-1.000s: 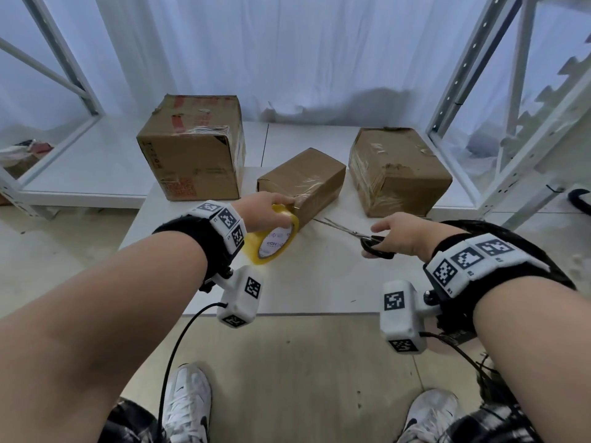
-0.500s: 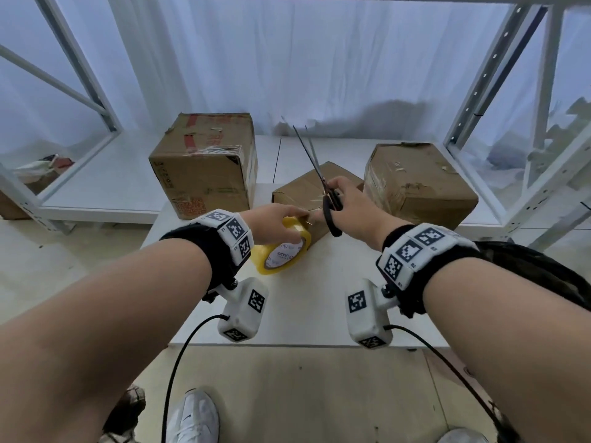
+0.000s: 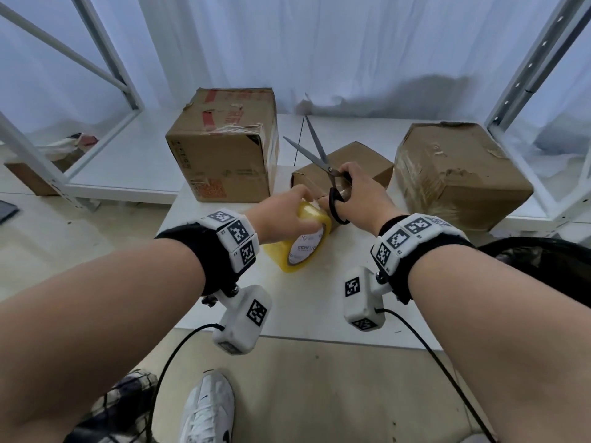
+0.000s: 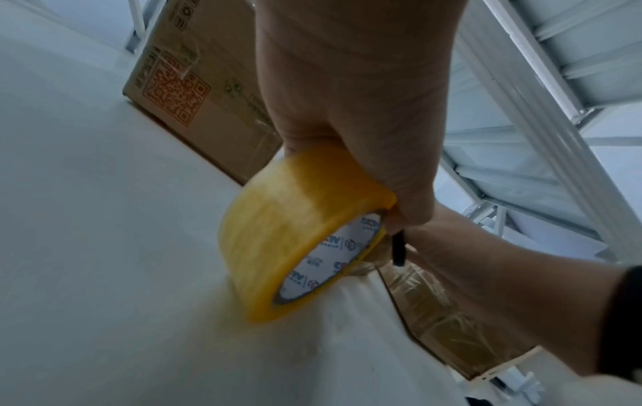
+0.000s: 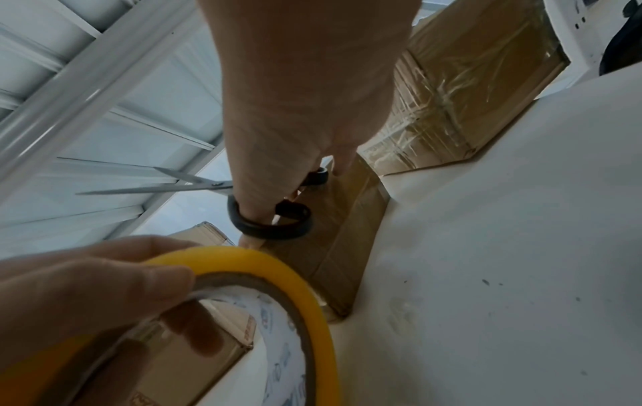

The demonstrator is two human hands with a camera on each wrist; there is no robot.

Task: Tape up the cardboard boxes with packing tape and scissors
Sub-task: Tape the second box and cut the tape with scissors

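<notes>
A white table [image 3: 307,302] carries three cardboard boxes, its near edge partly hidden behind both forearms. The left box [image 3: 224,155] is the tallest, with torn red tape on top and an orange printed code on its front; the right box [image 3: 457,177] is dented and glossy with clear tape, its far side out of sight. Between them lies the small box [image 3: 361,161], most of its near face covered by the hands. The tape roll [image 3: 300,241], yellow with a white printed core, hangs just in front of that box, held by the left hand [image 3: 281,215], whose fingers wrap over the rim with the fingertips [image 5: 187,329] curled inside the core. Whether a strip runs from roll to box cannot be made out. The right hand [image 3: 358,196] grips the scissors [image 3: 323,161] through their black loops, fingers reaching down to the small box; the blades stand parted and point up and away. The loops are largely hidden by fingers in the head view, clearer in the right wrist view.
</notes>
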